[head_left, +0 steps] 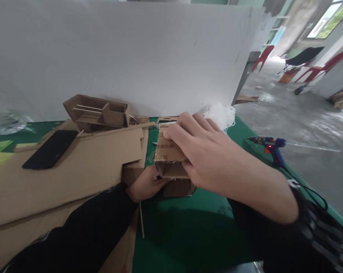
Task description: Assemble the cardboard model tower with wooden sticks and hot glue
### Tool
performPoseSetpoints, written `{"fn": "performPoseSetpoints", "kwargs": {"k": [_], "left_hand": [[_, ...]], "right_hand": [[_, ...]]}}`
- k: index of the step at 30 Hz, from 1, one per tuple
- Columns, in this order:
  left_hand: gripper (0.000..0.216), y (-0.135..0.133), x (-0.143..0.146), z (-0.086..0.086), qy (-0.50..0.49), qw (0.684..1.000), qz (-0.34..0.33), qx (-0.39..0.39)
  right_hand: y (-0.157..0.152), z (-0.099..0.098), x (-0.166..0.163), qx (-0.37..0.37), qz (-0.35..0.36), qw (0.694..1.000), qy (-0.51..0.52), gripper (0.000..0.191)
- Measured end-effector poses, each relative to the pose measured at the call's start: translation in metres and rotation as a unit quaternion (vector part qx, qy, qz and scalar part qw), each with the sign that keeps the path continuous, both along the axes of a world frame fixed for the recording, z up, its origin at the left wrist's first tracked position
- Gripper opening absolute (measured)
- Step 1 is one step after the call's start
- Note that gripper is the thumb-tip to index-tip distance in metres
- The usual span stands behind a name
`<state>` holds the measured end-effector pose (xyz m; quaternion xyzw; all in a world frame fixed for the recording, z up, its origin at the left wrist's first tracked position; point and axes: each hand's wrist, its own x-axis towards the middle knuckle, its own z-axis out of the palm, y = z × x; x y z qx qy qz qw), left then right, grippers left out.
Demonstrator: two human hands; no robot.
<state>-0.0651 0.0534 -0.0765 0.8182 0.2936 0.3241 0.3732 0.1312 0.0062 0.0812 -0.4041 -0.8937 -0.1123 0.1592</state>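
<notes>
A small open-ended cardboard box with printed characters on its top face sits on the green tabletop in front of me. My right hand is closed over it from above and the right side, thumb near the open end. My left hand is closed low at the box's left corner. Its fingertips are partly hidden by the box, and a small dark thing shows by them. Under the open end lies another brown cardboard part; whether it joins the box I cannot tell. A thin pale stick lies below my left wrist.
Large cardboard sheets cover the left side, with a black phone on them. Behind stands a cardboard tray with compartments against a white panel. White stringy material and a blue glue gun with a cord are right.
</notes>
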Motion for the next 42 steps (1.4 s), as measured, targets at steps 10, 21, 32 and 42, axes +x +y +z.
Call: {"fn": "performPoseSetpoints", "kwargs": {"k": [10,21,32,42], "left_hand": [[0.033,-0.001,0.001,0.005,0.007,1.0,-0.008,0.007],[0.033,-0.003,0.001,0.009,0.007,1.0,-0.009,0.016],[0.026,-0.002,0.001,0.008,0.024,0.998,-0.02,0.048],[0.024,-0.003,0.0,0.007,0.01,0.999,-0.04,-0.003]], "right_hand": [[-0.002,0.0,-0.001,-0.001,-0.002,1.0,0.001,0.049],[-0.003,0.001,-0.001,-0.006,0.002,1.0,0.005,0.047],[-0.013,-0.002,-0.007,-0.001,0.001,1.0,0.028,0.042],[-0.014,-0.005,-0.007,-0.013,0.0,0.998,0.057,0.046]]}}
